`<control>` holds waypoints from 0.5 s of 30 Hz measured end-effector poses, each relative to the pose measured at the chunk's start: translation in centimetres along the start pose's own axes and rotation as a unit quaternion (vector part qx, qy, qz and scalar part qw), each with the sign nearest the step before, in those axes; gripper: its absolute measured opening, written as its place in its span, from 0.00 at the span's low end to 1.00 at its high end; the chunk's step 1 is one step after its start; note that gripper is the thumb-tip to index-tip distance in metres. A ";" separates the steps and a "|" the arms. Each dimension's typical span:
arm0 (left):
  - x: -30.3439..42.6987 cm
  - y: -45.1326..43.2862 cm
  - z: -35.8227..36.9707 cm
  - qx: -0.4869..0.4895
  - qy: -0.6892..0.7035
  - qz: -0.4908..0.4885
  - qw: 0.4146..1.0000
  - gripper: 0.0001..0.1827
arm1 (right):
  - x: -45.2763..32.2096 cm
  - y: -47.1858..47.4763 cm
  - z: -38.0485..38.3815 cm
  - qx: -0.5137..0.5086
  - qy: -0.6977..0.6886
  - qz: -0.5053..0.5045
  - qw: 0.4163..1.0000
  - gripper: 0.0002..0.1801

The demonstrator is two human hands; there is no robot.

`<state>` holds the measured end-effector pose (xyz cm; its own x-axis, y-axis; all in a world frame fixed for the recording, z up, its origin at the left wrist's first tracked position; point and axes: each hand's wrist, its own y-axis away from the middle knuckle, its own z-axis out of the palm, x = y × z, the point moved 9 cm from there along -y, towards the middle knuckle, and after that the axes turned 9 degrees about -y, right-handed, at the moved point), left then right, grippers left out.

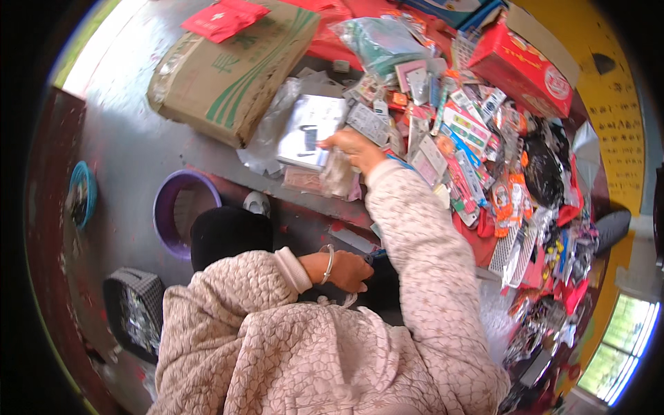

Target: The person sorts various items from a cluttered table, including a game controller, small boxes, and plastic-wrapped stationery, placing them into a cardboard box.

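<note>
My right hand (355,149) reaches out over the heap of small packaged goods (451,140), its fingertips at the right edge of a white box (314,129) with a dark picture on it. Whether the fingers grip the box or only touch it is unclear. Beneath the hand lies a crumpled pale plastic bag (338,174), beside a flat pinkish packet (302,179). Near my lap, my left hand (348,271), with a bangle at the wrist, is curled with its palm hidden; what it may hold cannot be seen.
A cardboard carton (228,67) with a red packet (224,19) on top stands at upper left. A red box (524,67) is at upper right. On the left are a purple bucket (162,223), a turquoise basket (90,194) and a checked container (150,290).
</note>
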<state>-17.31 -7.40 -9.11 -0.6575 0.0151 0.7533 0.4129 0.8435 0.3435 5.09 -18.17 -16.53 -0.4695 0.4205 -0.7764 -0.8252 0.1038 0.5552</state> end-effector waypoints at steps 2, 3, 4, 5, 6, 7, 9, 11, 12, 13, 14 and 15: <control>0.1 -0.2 0.0 -0.021 -0.018 0.001 1.000 0.18 | 1.7 -3.7 0.2 0.048 0.062 0.021 0.997 0.21; 0.3 -0.4 0.0 -0.032 -0.028 0.004 0.999 0.17 | 2.9 -5.7 -0.7 0.055 0.089 0.010 0.994 0.23; -0.3 -0.4 0.5 -0.026 -0.027 0.005 0.999 0.16 | 2.2 -5.7 0.2 0.113 0.205 0.005 0.972 0.24; -0.6 -0.2 0.4 0.011 -0.002 0.018 1.000 0.16 | 1.2 -5.3 0.8 0.169 0.318 0.002 0.933 0.26; -1.7 0.1 1.1 0.040 0.011 0.014 0.999 0.16 | 0.4 -4.6 2.3 0.196 0.327 -0.007 0.924 0.28; -2.0 0.2 1.2 0.067 0.024 0.020 0.997 0.17 | -0.1 -3.7 2.5 0.231 0.338 -0.012 0.912 0.30; -2.0 0.5 1.4 0.071 0.032 0.036 0.996 0.17 | -0.3 -3.8 2.4 0.246 0.343 -0.024 0.906 0.33; -1.9 0.4 1.4 0.020 -0.001 0.013 1.000 0.16 | -0.9 -3.1 2.1 0.261 0.348 -0.044 0.899 0.34; -1.1 0.2 0.5 -0.034 -0.036 -0.006 0.999 0.16 | -1.0 -3.4 0.5 0.255 0.375 -0.069 0.889 0.32; -1.0 0.4 0.4 -0.084 -0.072 -0.034 0.993 0.15 | -1.3 -3.6 -0.4 0.212 0.383 -0.069 0.897 0.31; -1.0 0.3 0.4 -0.040 -0.068 -0.006 0.997 0.14 | -1.7 -3.5 -2.3 0.154 0.343 -0.062 0.924 0.29; -1.7 0.0 0.8 -0.027 -0.066 -0.005 0.997 0.14 | -1.9 -2.4 -4.0 0.092 0.303 -0.057 0.947 0.27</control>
<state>-16.71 -7.04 -10.83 -0.7367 0.0807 0.6714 0.4373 0.8141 0.3820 6.75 -22.85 -17.56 -0.5207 -0.1922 -0.8318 -0.8389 0.2957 0.4569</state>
